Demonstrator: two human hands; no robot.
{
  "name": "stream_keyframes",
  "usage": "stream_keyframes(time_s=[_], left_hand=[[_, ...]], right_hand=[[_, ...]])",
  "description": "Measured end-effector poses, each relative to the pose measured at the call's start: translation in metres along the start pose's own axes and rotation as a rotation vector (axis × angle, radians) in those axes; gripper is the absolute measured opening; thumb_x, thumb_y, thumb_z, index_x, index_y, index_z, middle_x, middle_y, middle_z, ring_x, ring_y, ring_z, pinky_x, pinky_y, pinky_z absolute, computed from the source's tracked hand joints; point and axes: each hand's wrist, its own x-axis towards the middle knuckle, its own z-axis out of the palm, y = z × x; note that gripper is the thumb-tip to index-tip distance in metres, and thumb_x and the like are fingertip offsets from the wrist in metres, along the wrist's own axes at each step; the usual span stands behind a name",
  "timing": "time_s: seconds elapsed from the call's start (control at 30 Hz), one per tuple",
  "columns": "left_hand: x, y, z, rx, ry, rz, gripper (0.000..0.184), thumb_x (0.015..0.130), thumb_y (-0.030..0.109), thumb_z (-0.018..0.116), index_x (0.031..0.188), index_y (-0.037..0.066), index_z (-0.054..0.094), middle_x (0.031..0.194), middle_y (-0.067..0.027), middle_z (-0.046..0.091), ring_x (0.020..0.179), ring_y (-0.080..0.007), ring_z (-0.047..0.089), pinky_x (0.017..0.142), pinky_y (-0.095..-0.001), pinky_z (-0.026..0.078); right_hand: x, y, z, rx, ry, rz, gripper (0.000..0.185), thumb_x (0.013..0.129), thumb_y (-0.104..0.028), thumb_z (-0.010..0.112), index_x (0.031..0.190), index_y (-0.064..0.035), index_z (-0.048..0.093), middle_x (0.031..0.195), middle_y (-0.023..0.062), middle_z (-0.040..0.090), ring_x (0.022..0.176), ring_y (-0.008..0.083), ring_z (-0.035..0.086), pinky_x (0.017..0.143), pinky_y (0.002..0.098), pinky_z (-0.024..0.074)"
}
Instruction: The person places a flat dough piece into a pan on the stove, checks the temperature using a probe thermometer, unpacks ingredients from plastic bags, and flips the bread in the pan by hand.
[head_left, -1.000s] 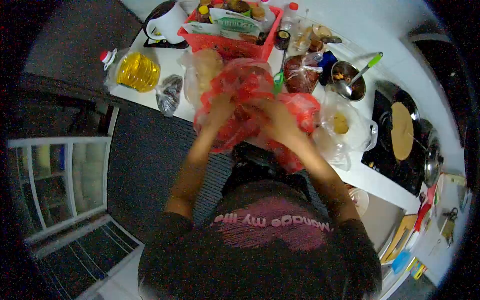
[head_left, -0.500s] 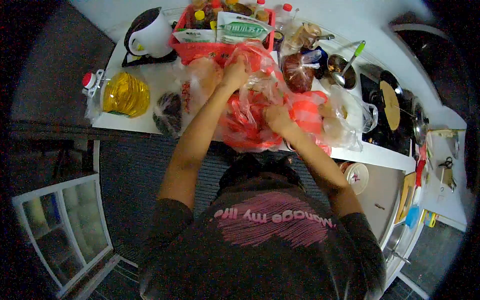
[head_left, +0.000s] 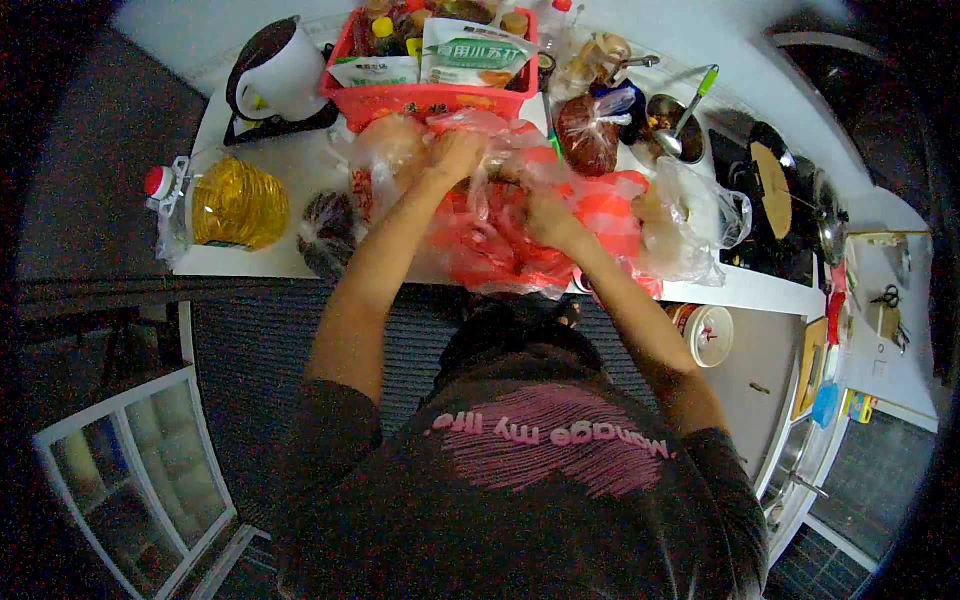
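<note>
Oil jug (head_left: 240,203) at the left, then a dark-filled bag (head_left: 325,235). My left hand (head_left: 457,157) curls at the red bag's (head_left: 480,240) upper plastic on the counter (head_left: 755,289); my right hand (head_left: 550,218) bends at its right side, near a striped bag (head_left: 608,215). Blur hides whether either pinches. I'm handling loose plastic, I judge; shifting it calls for even holds.

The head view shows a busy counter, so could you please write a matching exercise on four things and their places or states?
1. Left hand
2. Oil jug
3. Ladle
4. Basket

A. leans in a bowl
B. holds white-and-green packets
C. at the red plastic bag
D. has yellow contents

Pairs: 1-C, 2-D, 3-A, 4-B
</note>
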Motion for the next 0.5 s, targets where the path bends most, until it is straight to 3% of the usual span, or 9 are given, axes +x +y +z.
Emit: stream_keyframes(time_s=[0.1, 0.13, 0.17, 0.23, 0.43, 0.47, 0.5], left_hand=[[-0.016, 0.028, -0.009, -0.067, -0.040, 0.043, 0.024, 0.075, 0.013, 0.051, 0.096, 0.008, 0.062, 0.090, -0.0133, 0.063, 0.086, -0.0276, 0.060, 0.077, -0.0414, 0.047], [-0.002, 0.010, 0.045, -0.169, 0.419, 0.240, 0.023, 0.075, 0.015, 0.053, 0.096, 0.009, 0.062, 0.091, -0.0114, 0.063, 0.086, -0.0271, 0.059, 0.076, -0.0399, 0.046], [-0.003, 0.009, 0.055, -0.184, 0.451, 0.246, 0.023, 0.075, 0.016, 0.053, 0.095, 0.009, 0.062, 0.091, -0.0113, 0.063, 0.087, -0.0272, 0.059, 0.076, -0.0397, 0.046], [-0.010, 0.013, 0.040, -0.210, 0.439, 0.223, 0.023, 0.075, 0.017, 0.054, 0.095, 0.010, 0.063, 0.092, -0.0111, 0.063, 0.090, -0.0273, 0.058, 0.077, -0.0392, 0.046], [-0.019, 0.007, -0.025, -0.132, 0.331, 0.189, 0.022, 0.075, 0.019, 0.055, 0.093, 0.012, 0.064, 0.094, -0.0105, 0.063, 0.097, -0.0277, 0.055, 0.081, -0.0377, 0.044], [-0.018, 0.007, -0.032, -0.074, 0.305, 0.191, 0.022, 0.074, 0.020, 0.056, 0.093, 0.012, 0.064, 0.095, -0.0105, 0.063, 0.099, -0.0278, 0.054, 0.082, -0.0375, 0.044], [-0.017, 0.006, -0.038, -0.015, 0.284, 0.194, 0.022, 0.074, 0.020, 0.056, 0.093, 0.013, 0.065, 0.095, -0.0104, 0.063, 0.100, -0.0278, 0.053, 0.082, -0.0372, 0.044]], right_hand=[[0.023, 0.031, 0.032, 1.250, 0.158, 0.184, 0.041, 0.090, -0.031, 0.036, 0.112, 0.0005, 0.050, 0.099, 0.0247, 0.057, 0.086, 0.0328, 0.057, 0.082, 0.0376, 0.0439], [0.028, 0.064, 0.054, 0.697, 0.121, 0.256, 0.040, 0.090, -0.032, 0.037, 0.111, -0.0015, 0.052, 0.100, 0.0222, 0.058, 0.084, 0.0310, 0.058, 0.078, 0.0364, 0.0453], [0.033, 0.098, 0.077, 0.147, 0.056, 0.324, 0.038, 0.089, -0.032, 0.039, 0.110, -0.0036, 0.053, 0.100, 0.0196, 0.059, 0.081, 0.0291, 0.059, 0.075, 0.0351, 0.0467], [0.033, 0.108, 0.084, -0.109, 0.018, 0.173, 0.033, 0.088, -0.029, 0.044, 0.110, -0.0068, 0.054, 0.100, 0.0168, 0.059, 0.080, 0.0280, 0.060, 0.073, 0.0338, 0.0469], [0.040, 0.044, 0.017, 1.199, 0.161, 0.232, 0.029, 0.081, -0.024, 0.056, 0.104, -0.0074, 0.058, 0.096, 0.0142, 0.061, 0.081, 0.0281, 0.060, 0.071, 0.0339, 0.0468], [0.037, 0.061, 0.009, 0.344, 0.282, 0.272, 0.029, 0.075, -0.018, 0.062, 0.101, -0.0046, 0.060, 0.087, 0.0137, 0.063, 0.078, 0.0248, 0.060, 0.067, 0.0337, 0.0463], [0.033, 0.069, 0.003, 0.301, 0.297, 0.229, 0.028, 0.075, -0.018, 0.062, 0.099, -0.0038, 0.060, 0.085, 0.0133, 0.063, 0.076, 0.0236, 0.060, 0.067, 0.0336, 0.0460]])
